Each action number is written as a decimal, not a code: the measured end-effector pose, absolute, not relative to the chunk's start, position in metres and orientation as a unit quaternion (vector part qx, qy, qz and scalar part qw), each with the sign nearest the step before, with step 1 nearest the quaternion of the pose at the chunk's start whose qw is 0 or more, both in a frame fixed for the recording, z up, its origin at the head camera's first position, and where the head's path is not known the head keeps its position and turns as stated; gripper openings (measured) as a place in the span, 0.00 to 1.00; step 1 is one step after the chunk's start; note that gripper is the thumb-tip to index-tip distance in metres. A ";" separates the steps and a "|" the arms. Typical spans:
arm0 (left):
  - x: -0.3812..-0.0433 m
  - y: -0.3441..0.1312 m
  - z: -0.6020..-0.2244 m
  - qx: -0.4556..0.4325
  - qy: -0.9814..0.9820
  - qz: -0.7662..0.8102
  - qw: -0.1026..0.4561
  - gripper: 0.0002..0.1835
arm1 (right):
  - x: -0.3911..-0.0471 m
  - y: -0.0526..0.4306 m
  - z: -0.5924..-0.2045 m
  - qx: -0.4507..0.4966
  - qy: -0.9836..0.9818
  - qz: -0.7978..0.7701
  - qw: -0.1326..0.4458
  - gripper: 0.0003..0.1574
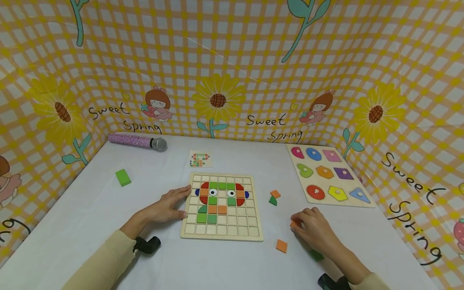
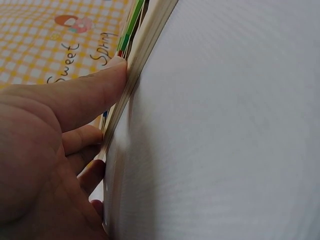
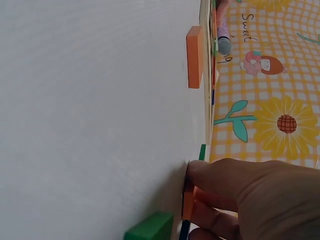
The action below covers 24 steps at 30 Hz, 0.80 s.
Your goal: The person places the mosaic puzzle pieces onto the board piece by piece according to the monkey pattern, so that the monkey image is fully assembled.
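Observation:
A wooden grid board (image 1: 243,233) lies in the middle of the table. Coloured tiles on it form a face with two eye tiles, and more green and orange tiles sit below. My left hand (image 1: 163,208) touches the board's left side with thumb and fingertips; the left wrist view shows the thumb (image 2: 95,92) against the board's edge. To the right of the board, my right hand (image 1: 314,228) pinches an orange square tile (image 3: 188,204) low over the table. A green tile (image 1: 317,255) lies partly hidden under that wrist, and another orange tile (image 1: 281,246) is nearby.
An orange tile (image 1: 276,194) and a green curved tile (image 1: 273,200) lie right of the board. Behind it is a picture card (image 1: 200,158). A glittery microphone (image 1: 137,141) and green block (image 1: 123,177) are at left, a knobbed shape puzzle (image 1: 302,185) at right.

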<state>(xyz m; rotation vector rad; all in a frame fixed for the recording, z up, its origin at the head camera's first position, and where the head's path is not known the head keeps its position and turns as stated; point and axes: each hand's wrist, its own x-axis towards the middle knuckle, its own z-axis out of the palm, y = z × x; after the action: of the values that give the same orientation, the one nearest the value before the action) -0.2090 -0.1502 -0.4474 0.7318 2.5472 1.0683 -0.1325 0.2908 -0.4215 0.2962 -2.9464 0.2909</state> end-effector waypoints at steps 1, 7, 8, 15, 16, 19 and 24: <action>-0.209 -0.150 -0.447 0.253 0.883 0.369 0.142 0.43 | -0.133 0.289 -0.421 0.101 -0.986 0.099 0.085 0.16; -0.209 -0.150 -0.447 0.252 0.882 0.371 0.142 0.43 | -0.134 0.271 -0.413 0.128 -0.977 0.134 0.106 0.18; -0.209 -0.150 -0.447 0.252 0.882 0.371 0.142 0.43 | -0.134 0.267 -0.412 0.135 -0.975 0.140 0.110 0.18; -0.208 -0.149 -0.446 0.254 0.883 0.368 0.144 0.43 | -0.140 0.227 -0.406 0.191 -0.959 0.170 0.122 0.20; -0.208 -0.149 -0.446 0.253 0.883 0.368 0.144 0.43 | -0.142 0.221 -0.405 0.200 -0.956 0.174 0.124 0.20; -0.209 -0.149 -0.446 0.253 0.883 0.368 0.144 0.43 | -0.147 0.204 -0.405 0.236 -0.945 0.180 0.137 0.20; -0.209 -0.150 -0.446 0.250 0.885 0.366 0.145 0.43 | -0.156 0.178 -0.406 0.288 -0.928 0.184 0.147 0.20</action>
<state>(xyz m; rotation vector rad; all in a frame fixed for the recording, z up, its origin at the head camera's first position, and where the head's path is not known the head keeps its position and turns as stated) -0.2088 -0.1501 -0.4458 0.7197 2.5486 1.0535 -0.1560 0.1782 -0.4062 0.8283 -2.6713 0.5293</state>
